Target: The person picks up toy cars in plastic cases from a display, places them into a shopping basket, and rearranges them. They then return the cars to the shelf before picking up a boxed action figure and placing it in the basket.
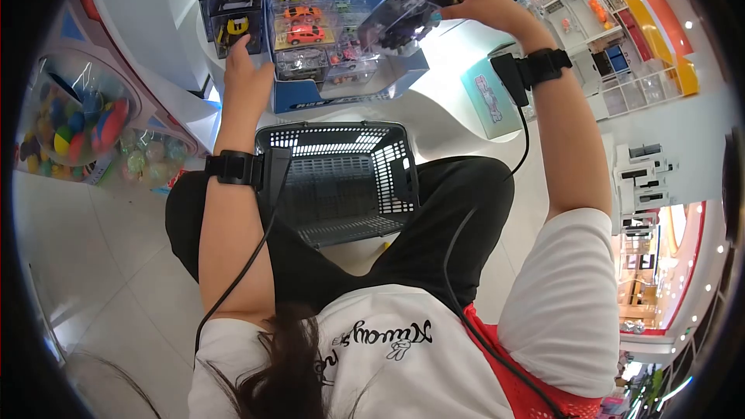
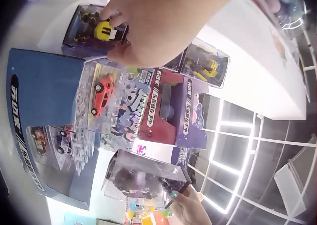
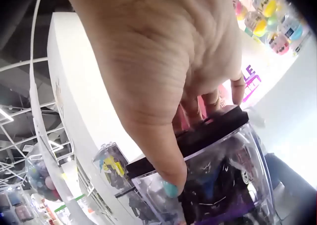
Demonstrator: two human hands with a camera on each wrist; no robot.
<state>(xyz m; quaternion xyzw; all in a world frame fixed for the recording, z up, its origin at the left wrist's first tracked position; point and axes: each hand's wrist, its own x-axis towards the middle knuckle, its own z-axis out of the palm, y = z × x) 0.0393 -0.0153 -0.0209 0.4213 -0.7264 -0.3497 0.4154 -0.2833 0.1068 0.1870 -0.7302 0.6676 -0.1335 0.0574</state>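
Note:
In the head view my right hand (image 1: 487, 6) holds a clear display box (image 1: 397, 25) with a dark toy inside, raised over the right side of the blue display carton (image 1: 318, 98). The right wrist view shows the thumb against the clear side and fingers behind the black base (image 3: 213, 131). My left hand (image 1: 247, 81) reaches to a boxed yellow-and-black toy (image 1: 233, 29) left of the carton. In the left wrist view its fingers and thumb lie spread over that box (image 2: 96, 32), with nothing gripped between them. Small toy cars (image 1: 303, 14) in clear packs fill the carton.
A dark plastic basket (image 1: 334, 234) stands between the person's knees. To the right, a light green box (image 1: 489, 97) lies on the white shelf. Large clear globes (image 1: 81, 112) of coloured balls stand at left. Another boxed yellow toy (image 2: 205, 66) sits farther along the shelf.

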